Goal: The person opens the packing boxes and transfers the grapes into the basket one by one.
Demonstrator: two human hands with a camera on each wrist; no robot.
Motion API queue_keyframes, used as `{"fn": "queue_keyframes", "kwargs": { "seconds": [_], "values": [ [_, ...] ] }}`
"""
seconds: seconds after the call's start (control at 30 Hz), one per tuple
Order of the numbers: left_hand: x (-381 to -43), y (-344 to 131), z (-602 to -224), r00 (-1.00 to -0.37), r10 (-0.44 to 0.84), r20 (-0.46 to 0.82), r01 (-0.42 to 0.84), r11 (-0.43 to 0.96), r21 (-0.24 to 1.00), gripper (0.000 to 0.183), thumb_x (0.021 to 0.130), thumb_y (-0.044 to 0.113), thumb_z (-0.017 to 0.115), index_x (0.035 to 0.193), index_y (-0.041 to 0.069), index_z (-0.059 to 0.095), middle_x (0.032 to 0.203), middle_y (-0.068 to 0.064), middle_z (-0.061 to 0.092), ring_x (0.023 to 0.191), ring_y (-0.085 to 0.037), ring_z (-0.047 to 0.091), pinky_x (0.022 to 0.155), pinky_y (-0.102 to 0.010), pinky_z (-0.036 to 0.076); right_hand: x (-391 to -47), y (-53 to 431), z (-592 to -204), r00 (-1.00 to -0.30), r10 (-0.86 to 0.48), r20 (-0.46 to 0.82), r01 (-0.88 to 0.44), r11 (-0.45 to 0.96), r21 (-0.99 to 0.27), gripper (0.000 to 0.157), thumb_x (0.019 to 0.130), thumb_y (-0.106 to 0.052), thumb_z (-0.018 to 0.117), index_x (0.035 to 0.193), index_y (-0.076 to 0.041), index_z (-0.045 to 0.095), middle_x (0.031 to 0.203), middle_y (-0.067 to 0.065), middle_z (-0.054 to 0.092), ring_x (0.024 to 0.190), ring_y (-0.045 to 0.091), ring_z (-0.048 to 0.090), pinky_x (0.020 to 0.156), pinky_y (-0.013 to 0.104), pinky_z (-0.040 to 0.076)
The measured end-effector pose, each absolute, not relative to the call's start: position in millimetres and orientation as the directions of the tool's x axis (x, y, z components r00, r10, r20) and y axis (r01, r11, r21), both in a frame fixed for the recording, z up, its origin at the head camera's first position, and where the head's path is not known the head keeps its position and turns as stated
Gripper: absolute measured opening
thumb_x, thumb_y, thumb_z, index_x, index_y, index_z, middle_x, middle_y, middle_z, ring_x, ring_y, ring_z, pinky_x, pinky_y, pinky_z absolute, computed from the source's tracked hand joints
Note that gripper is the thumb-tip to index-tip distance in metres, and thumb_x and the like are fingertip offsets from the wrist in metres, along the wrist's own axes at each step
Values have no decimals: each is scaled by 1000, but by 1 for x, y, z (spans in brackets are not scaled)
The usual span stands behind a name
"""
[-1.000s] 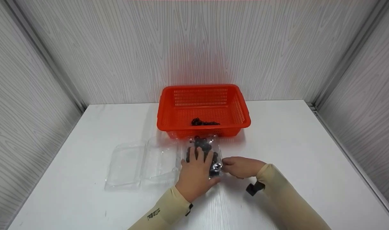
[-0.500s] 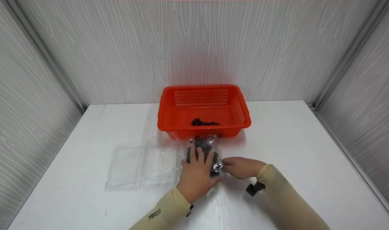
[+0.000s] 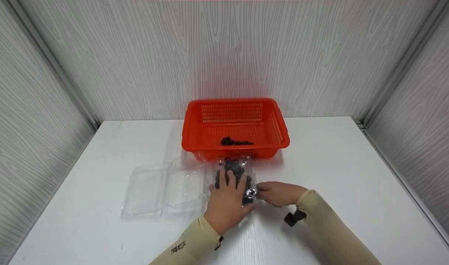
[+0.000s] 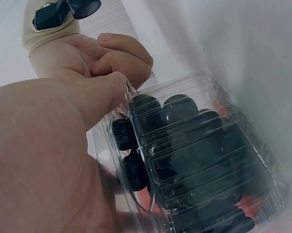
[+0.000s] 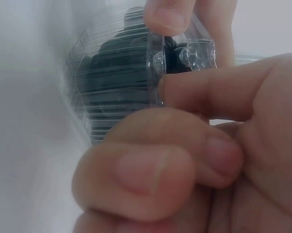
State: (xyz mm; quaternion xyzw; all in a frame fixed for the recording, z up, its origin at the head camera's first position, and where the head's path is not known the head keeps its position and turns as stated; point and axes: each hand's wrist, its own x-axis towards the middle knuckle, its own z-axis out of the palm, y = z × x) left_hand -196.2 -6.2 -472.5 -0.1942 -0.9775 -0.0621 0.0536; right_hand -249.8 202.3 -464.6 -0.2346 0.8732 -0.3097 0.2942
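Note:
A clear ribbed plastic clamshell box (image 4: 199,145) holds dark round grapes (image 3: 233,167), also seen through its side in both wrist views. My left hand (image 3: 226,206) lies over the top of this box in the head view, fingers spread and nearly straight, thumb out to the side. At the box's right edge, my right hand (image 3: 277,193) has its fingers curled, with fingertips right at the rim. The right wrist view shows one finger (image 5: 199,92) against the clear rim, above other curled fingers that hide part of the box.
Behind the box stands a red slotted basket (image 3: 281,138) with a dark bunch of grapes (image 3: 235,141) inside. Left of the hands, an open clear plastic container (image 3: 145,191) lies in two halves on the white table (image 3: 357,176). White wood-grain panels rise around the table.

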Motion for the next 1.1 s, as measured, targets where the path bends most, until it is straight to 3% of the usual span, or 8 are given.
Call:
{"fn": "queue_keyframes", "kwargs": {
  "seconds": [0.27,0.8,1.1],
  "values": [
    [-197,-5,-474,-920,371,125,382,921,76,88,92,68,62,158,14,43,154,-29,44,143,-54,38,95,-73,47,-249,202,-463,-717,-594,-366,-228,695,-682,19,108,-30,47,106,-18,61,65,-3,46,56,14,43,58,32,39],
    [-197,-5,-475,-917,368,152,384,919,91,87,91,67,65,157,14,45,152,-30,46,141,-56,40,93,-74,47,-248,201,-463,-719,-589,-370,-233,705,-670,24,108,-29,46,110,-11,63,66,-2,47,57,15,45,59,33,42],
    [-198,-5,-475,-920,368,134,379,922,74,87,92,68,62,158,15,43,153,-29,45,142,-55,39,94,-74,47,-248,201,-461,-720,-587,-370,-239,710,-662,19,108,-29,46,111,-20,62,67,-2,48,59,15,46,62,34,43]
  ]
}}
